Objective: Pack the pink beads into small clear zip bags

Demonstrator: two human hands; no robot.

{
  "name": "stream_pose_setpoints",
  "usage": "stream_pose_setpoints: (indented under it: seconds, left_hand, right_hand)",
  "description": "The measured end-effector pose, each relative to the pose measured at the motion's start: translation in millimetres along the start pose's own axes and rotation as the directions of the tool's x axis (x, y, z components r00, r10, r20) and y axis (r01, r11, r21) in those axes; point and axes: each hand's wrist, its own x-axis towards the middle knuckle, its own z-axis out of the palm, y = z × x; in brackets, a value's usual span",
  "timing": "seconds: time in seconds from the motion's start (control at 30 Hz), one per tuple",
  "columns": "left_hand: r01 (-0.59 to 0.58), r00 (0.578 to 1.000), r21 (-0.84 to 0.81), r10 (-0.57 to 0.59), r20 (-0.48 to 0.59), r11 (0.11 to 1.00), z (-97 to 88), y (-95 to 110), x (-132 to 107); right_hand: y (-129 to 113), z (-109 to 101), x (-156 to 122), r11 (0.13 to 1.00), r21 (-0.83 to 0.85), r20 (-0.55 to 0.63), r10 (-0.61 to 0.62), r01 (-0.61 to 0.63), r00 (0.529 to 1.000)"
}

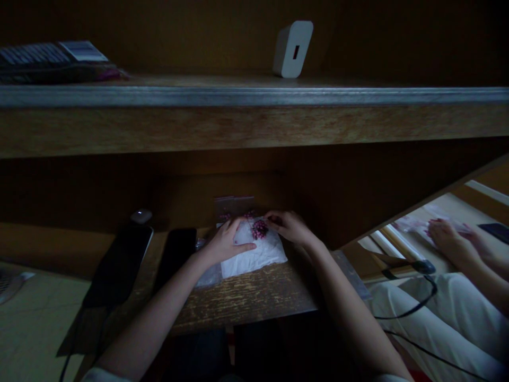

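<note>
On the wooden desk lies a crumpled white sheet (254, 261), paper or tissue. A cluster of small pink-purple beads (260, 229) rests on its upper part. My left hand (226, 244) lies over the sheet's left side, thumb stretched out and fingers apart, left of the beads. At the beads' right edge, my right hand (292, 225) has thumb and fingertips pinched together; whatever is between them is too small and dark to make out. Behind the hands lies a clear zip bag (234, 203), with more pink beads near its lower edge.
Two dark phones lie to the left, a nearer-edge one (119, 260) and another dark phone (175, 254), with a white earbud case (141, 215) behind. Overhead, a shelf (254, 124) carries a white charger (293, 50) and a packet (51, 61). A neighbour's hands (453, 241) work at right.
</note>
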Motion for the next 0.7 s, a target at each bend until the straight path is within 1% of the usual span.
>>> stream_pose_setpoints:
  seconds: [0.07, 0.17, 0.3, 0.4, 0.6, 0.7]
  left_hand:
    - [0.005, 1.000, 0.022, -0.006, 0.013, 1.000, -0.5, 0.2, -0.3]
    - [0.008, 1.000, 0.052, -0.010, 0.022, 0.999, -0.7, -0.5, -0.2]
    - [-0.007, 1.000, 0.070, 0.007, 0.002, 0.997, 0.6, -4.2, -0.3]
    - [-0.003, 1.000, 0.073, 0.004, -0.007, 0.997, 1.5, -6.2, -0.7]
    - [0.022, 1.000, 0.094, -0.023, 0.005, 0.995, 0.7, -3.9, -0.8]
    - [0.022, 1.000, 0.094, -0.022, 0.001, 0.995, 0.9, -4.0, -0.9]
  right_hand:
    - [8.4, -2.7, 0.4, 0.992, -0.115, 0.013, 0.046, -0.044, 0.999]
    - [14.8, -2.0, 0.8, 0.985, -0.162, 0.035, 0.059, -0.052, 0.998]
    - [15.1, 2.1, 1.4, 0.993, -0.113, 0.091, 0.026, -0.016, 0.996]
    - [14.4, 3.6, 1.6, 0.995, -0.096, 0.106, 0.031, -0.021, 0.994]
    - [14.2, 1.6, 1.6, 0.995, -0.099, 0.091, 0.031, -0.022, 0.995]
    - [8.7, -0.7, 0.8, 1.000, -0.004, 0.057, 0.023, -0.023, 0.998]
